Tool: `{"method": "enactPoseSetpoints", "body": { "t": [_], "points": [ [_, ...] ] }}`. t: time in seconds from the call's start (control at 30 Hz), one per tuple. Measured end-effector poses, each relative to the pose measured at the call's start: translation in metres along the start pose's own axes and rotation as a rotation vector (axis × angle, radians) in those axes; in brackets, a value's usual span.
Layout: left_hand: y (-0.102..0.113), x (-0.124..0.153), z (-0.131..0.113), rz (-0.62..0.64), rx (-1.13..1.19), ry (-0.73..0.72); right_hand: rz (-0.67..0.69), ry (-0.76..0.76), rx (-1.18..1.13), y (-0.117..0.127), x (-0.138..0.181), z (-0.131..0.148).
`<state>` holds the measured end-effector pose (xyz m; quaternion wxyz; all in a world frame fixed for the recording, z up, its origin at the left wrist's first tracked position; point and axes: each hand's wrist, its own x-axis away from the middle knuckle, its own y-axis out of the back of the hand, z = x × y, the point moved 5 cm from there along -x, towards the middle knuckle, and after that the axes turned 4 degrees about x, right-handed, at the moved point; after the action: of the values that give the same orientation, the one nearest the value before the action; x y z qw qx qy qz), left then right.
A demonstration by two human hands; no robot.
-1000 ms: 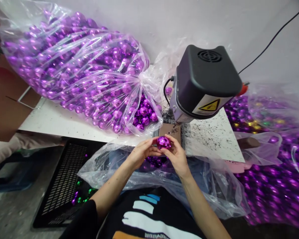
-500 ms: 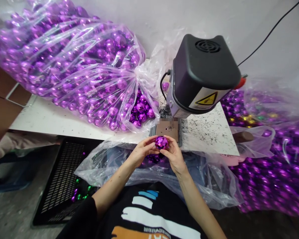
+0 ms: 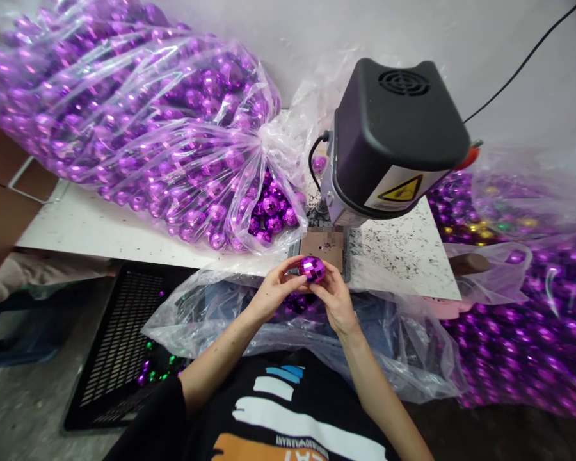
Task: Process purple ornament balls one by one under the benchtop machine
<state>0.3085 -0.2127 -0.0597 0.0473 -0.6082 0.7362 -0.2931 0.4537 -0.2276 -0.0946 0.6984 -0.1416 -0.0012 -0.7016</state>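
A small purple mirrored ball [image 3: 312, 269] is pinched between both my hands, just in front of the white table's edge. My left hand [image 3: 273, 294] grips it from the left with thumb and fingers curled. From the right, my right hand [image 3: 335, 298] closes on the same ball. Directly behind the ball sits a small brown pad [image 3: 322, 248] under the black-topped bench machine [image 3: 393, 141].
A big clear bag of purple balls [image 3: 139, 128] lies across the white table [image 3: 86, 227] at left. More bagged purple balls [image 3: 523, 333] pile up at right. An open plastic bag [image 3: 403, 346] spreads over my lap. A black slotted crate [image 3: 120, 346] sits lower left.
Both hands have kept hold of the ball, lifting it slightly toward the brown pad. The view has shifted a little.
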Motion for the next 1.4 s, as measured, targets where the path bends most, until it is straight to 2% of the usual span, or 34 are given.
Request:
{"method": "enactPoseSetpoints", "body": {
  "t": [0.27,0.47,0.67,0.93,1.1,1.2,1.3,1.4],
  "points": [
    [0.001,-0.004,0.003,-0.078,0.028,0.082,-0.052,0.052,0.131,-0.002,0.001,0.001],
    [0.006,-0.009,0.013,-0.028,0.169,0.193,-0.083,0.077,0.244,-0.004,0.004,0.001],
    [0.01,-0.01,0.023,0.015,0.229,0.283,-0.112,0.122,0.401,-0.008,0.012,0.012],
    [0.011,-0.01,0.04,0.112,0.326,0.408,-0.192,0.297,0.704,-0.015,0.017,0.028],
    [0.015,-0.009,0.048,0.163,0.321,0.446,-0.182,0.367,0.823,-0.012,0.023,0.029],
    [0.012,-0.009,0.042,0.189,0.262,0.446,-0.149,0.435,0.996,-0.012,0.027,0.031],
    [0.009,-0.011,0.027,0.185,0.148,0.353,-0.113,0.499,1.147,-0.013,0.03,0.034],
    [0.006,-0.015,0.015,0.179,0.103,0.283,-0.086,0.506,1.082,-0.011,0.029,0.04]
  ]
}}
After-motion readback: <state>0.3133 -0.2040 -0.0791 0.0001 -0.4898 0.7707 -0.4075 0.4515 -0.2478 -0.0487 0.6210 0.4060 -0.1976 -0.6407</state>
